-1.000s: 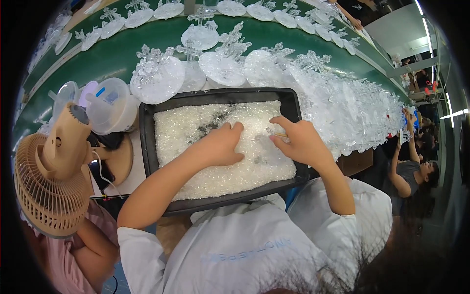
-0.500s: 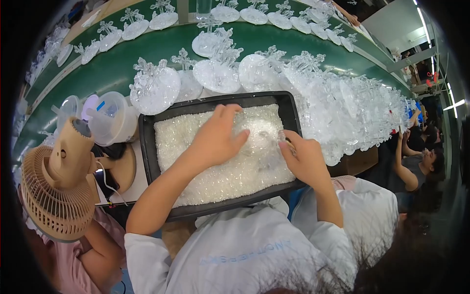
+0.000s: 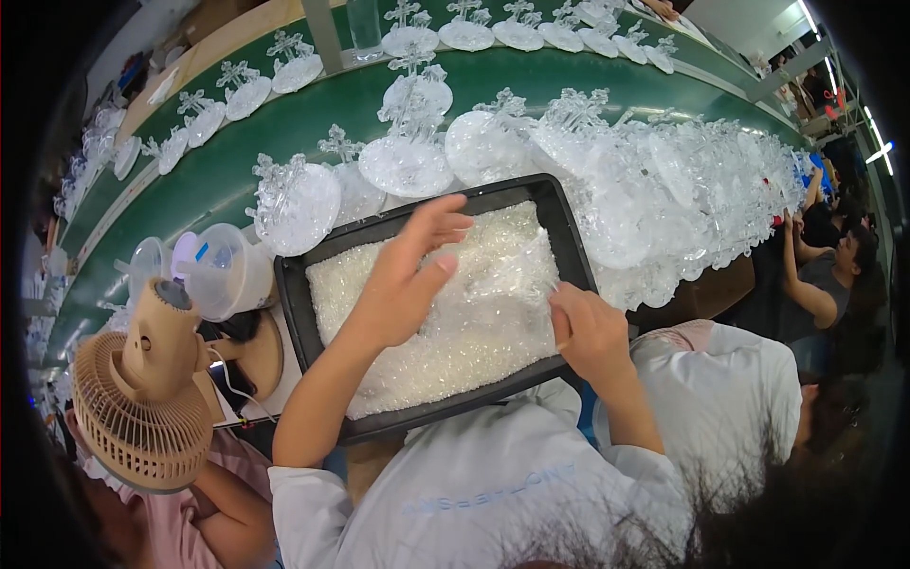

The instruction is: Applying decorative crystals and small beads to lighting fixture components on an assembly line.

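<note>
Two hands work over a black tray (image 3: 294, 313) heaped with small clear plastic pieces (image 3: 445, 332), which sits on the bench at about 12 o'clock from the person's chest. The left hand (image 3: 403, 280) hovers over the middle of the heap, fingers spread and loose, holding nothing I can make out. The right hand (image 3: 588, 332), at about 3 o'clock on the tray, is curled with fingertips pinched together on what seems to be one thin clear piece; it is too small and glassy to be sure.

Likely trouble, as I judge it: the pieces are heaped near the rim on the right side, so a sweep of the pinched hand could flick some over the edge. A stack of clear dish-shaped parts (image 3: 682, 199) crowds the tray at 2 o'clock and could slide if nudged. Clear assembled ornaments on round bases (image 3: 299, 204) stand just beyond the far rim on the green conveyor belt (image 3: 218, 175), and a reaching left hand could tip one.

At 9 o'clock a clear plastic cup (image 3: 223, 270) with a small blue sticker lies tilted beside a beige desk fan (image 3: 142, 417). No signs or other packages are readable.
</note>
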Demonstrator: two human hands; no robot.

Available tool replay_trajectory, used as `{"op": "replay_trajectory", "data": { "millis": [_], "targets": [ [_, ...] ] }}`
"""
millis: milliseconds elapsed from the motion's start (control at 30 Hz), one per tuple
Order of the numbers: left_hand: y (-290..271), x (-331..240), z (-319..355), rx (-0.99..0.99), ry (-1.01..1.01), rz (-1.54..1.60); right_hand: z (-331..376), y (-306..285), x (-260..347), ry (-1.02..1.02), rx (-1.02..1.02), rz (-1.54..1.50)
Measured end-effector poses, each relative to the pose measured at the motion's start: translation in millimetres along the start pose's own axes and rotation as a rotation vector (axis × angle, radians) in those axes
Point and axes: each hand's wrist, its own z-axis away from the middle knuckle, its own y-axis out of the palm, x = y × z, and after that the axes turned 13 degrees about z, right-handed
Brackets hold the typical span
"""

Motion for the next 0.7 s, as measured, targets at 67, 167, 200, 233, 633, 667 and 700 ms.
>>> {"op": "replay_trajectory", "data": {
  "millis": [67, 167, 200, 233, 633, 667, 700],
  "targets": [
    [-1, -1, -2, 0.395, -0.122, -0.242, -1, 0, -2, -0.084, -0.059, 0.065],
    [-2, -5, -2, 0.292, 0.027, -0.132, -6, -1, -3, -0.208, -0.032, 0.160],
    [-2, -7, -3, 0.136, 0.139, 0.022, -8, -1, -4, -0.230, -0.060, 0.184],
    [-2, -9, -3, 0.165, 0.184, -0.059, -9, 0, -3, -0.246, -0.091, 0.208],
    [1, -22, 3, 0.136, 0.335, -0.271, -7, 6, -7, -0.212, -0.248, 0.122],
    [0, -22, 2, 0.200, 0.335, -0.350, -7, 5, -8, -0.215, -0.250, 0.126],
    [0, -21, 3, 0.299, 0.215, -0.347, -8, 6, -8, -0.219, -0.233, 0.105]
  ]
}}
